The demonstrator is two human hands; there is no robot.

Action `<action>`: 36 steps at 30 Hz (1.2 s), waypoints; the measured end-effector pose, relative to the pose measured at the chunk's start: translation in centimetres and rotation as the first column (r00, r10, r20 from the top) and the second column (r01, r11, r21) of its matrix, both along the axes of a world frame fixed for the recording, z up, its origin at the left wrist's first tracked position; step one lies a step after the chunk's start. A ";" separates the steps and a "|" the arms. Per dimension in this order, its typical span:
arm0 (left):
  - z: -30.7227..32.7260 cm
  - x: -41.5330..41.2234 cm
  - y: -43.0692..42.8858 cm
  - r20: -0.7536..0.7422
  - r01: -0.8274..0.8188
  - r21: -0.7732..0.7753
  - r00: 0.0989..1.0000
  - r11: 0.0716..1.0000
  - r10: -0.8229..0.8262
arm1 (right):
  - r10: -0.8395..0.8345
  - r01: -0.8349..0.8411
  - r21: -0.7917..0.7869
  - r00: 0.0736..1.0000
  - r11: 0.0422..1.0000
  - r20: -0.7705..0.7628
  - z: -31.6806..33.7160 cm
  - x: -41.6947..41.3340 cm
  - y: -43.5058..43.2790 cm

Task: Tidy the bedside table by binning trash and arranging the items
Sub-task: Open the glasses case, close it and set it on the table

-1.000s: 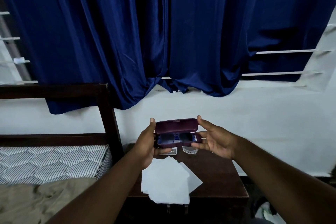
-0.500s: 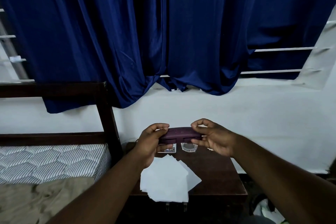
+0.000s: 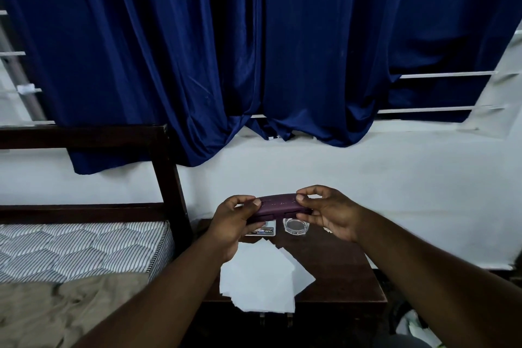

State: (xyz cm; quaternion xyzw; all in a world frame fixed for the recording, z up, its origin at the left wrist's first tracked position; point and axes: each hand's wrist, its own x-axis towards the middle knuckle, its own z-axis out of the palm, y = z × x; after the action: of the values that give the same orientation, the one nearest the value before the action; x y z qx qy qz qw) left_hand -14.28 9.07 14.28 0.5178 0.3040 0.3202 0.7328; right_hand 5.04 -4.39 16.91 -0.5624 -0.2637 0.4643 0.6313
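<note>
A dark purple glasses case [image 3: 278,204], its lid down, hangs above the back of the dark wooden bedside table [image 3: 339,268]. My left hand [image 3: 236,220] grips its left end with curled fingers and thumb. My right hand [image 3: 327,210] pinches its right end. On the table under the case stand a small clear glass dish [image 3: 295,225] and a small printed card or packet [image 3: 264,230]. A pile of white paper sheets [image 3: 261,277] lies at the table's front left and overhangs the edge.
A bed with a striped mattress [image 3: 84,248], tan sheet [image 3: 65,308] and dark headboard post [image 3: 169,178] stands left of the table. Blue curtains [image 3: 254,51] hang over the white wall behind. Pale items lie on the floor at lower right [image 3: 415,328].
One second ago the case was open with sunglasses showing inside. Both hands pressed the lid down, and the case has stayed closed in my grip since.
</note>
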 end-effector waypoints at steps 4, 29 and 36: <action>-0.3 -0.1 0.3 0.002 -0.011 0.011 1.000 1.000 0.011 | -0.008 0.008 0.001 1.000 1.000 0.009 -0.2 -0.2 0.4; -3.7 -3.4 1.9 0.014 -0.039 0.018 0.999 0.999 0.039 | -0.129 0.129 -0.039 0.992 0.991 0.009 -3.1 -1.8 5.8; -7.0 -6.8 3.5 -0.012 -0.047 -0.018 0.999 0.999 0.047 | -0.123 0.124 -0.057 0.992 0.991 0.022 -5.4 -4.1 10.4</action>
State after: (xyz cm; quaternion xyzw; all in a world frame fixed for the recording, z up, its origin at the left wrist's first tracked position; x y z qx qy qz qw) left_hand -21.10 12.60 7.32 0.5056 0.3231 0.3316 0.7280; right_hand 0.90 6.04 11.47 -0.5999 -0.2206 0.4267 0.6398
